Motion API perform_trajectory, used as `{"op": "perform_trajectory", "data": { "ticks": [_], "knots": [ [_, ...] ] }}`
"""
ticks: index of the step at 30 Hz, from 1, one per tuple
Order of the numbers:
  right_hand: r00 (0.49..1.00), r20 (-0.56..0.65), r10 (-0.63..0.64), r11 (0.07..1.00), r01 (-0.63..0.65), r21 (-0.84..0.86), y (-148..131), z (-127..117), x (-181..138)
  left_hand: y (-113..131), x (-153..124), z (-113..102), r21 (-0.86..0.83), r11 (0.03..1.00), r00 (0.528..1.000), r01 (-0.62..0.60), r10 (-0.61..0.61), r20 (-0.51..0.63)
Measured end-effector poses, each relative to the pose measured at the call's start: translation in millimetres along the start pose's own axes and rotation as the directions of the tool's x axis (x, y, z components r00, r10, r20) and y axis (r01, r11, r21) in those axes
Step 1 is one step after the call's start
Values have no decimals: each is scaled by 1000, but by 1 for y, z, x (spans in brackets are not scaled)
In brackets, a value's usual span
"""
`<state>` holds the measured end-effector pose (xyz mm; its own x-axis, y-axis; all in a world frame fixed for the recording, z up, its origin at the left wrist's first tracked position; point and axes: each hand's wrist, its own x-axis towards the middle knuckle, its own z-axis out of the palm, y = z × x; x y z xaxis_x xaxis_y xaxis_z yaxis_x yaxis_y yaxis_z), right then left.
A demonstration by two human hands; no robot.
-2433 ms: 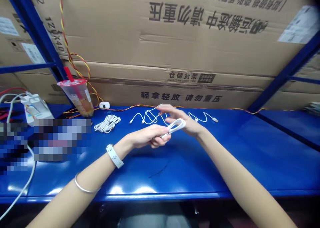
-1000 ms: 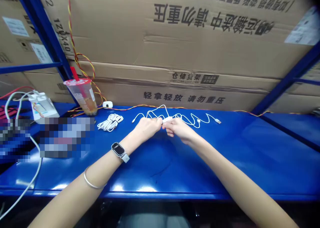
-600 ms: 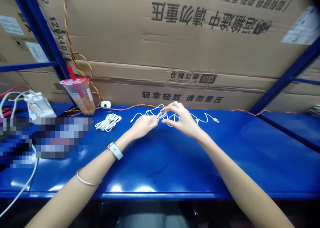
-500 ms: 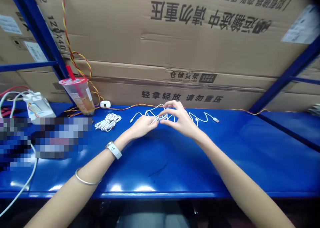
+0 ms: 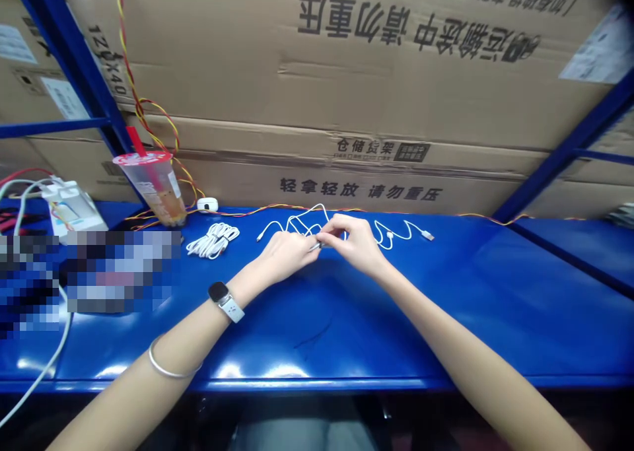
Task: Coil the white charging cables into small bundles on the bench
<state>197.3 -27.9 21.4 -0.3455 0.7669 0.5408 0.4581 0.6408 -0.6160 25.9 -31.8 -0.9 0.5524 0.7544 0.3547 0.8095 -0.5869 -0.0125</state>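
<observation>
The left hand and right hand curl closed, fingertips meeting on a metal-tipped plug of a white cable — a pinch on the end alone, so its loops lie slack on the blue shelf at 12 o'clock. A bundled white cable sits at 9 o'clock.

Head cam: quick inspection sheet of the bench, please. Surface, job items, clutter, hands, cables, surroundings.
Surface: glossy blue bench, glare along front edge.
Job items: loose white cable in loops by the hands; metal-tipped cable end between them.
Clutter: plastic cup with red straw; coiled white cable; pixelated patch.
Hands: left hand, right hand meet at the cable end; which grips it, cannot tell.
Cables: twisted red-yellow wire along back edge; thick white cable front left.
Surroundings: cardboard boxes, blue shelf upright.
Other people: nothing seen.
</observation>
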Motion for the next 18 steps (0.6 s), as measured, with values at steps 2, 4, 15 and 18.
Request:
{"op": "perform_trajectory", "data": {
  "ticks": [2, 4, 15, 18],
  "knots": [
    [998, -7, 60, 998, -60, 24, 3, 2, 0, 2, -1, 0, 60, 998, 1000, -7, 9, -30],
    [994, 18, 108, 992, -109, 67, 7, 3, 1, 4, -1, -1, 118, 993, 999, -19, 24, -39],
    [903, 302, 305, 694, -428, 578, 12, 3, -1, 2, -1, -1, 226, 970, 973, -84, 128, -190],
    [832, 437, 343, 520, -555, 649, 9, 2, -3, 3, -2, -3, 215, 965, 962, -148, 191, -195]
  ]
}}
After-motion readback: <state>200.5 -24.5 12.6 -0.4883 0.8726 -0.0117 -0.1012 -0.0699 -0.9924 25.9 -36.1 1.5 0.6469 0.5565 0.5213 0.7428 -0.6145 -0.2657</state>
